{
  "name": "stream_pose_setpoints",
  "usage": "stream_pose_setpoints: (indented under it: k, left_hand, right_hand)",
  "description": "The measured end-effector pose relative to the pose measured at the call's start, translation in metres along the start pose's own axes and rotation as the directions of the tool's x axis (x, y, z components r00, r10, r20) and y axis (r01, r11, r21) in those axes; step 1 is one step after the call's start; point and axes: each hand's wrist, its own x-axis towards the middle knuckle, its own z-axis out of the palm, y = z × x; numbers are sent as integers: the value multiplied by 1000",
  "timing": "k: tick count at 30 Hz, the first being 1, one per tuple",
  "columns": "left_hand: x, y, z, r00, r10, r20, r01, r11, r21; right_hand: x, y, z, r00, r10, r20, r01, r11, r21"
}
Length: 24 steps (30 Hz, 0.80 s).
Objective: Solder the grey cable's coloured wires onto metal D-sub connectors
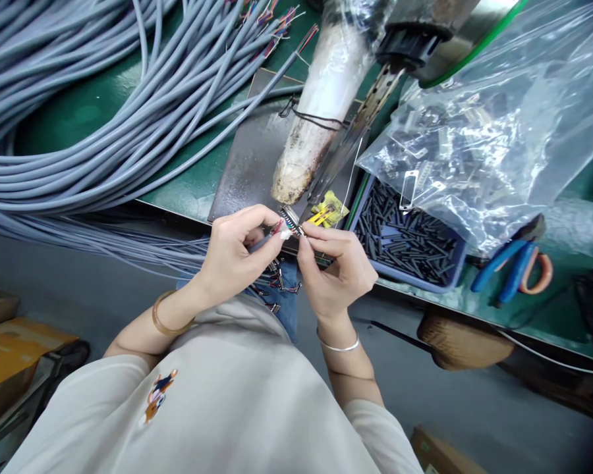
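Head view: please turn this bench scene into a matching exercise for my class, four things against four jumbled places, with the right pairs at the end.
Things
1. Connector
2. Grey cables
3. Small black pieces
4. Blue-handled tool

Places
A. Loose inside the blue tray
B. On the green bench, right of the tray
C. Between the left hand and right hand
D. Heaped at the picture's upper left

Pairs: 1-C, 2-D, 3-A, 4-B
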Motion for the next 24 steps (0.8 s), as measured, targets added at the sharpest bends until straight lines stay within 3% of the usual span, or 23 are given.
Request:
stream_pose_setpoints:
  k: [8, 24]
  left_hand:
    - [0, 0, 6, 976, 205, -72, -191, 968, 165]
    - [3, 1, 1, 985, 163, -64, -156, 982, 102]
  right_hand:
    - [0, 1, 2, 999, -41, -24, 40, 998, -48]
    - [7, -2, 0, 997, -82, -9, 81, 993, -82]
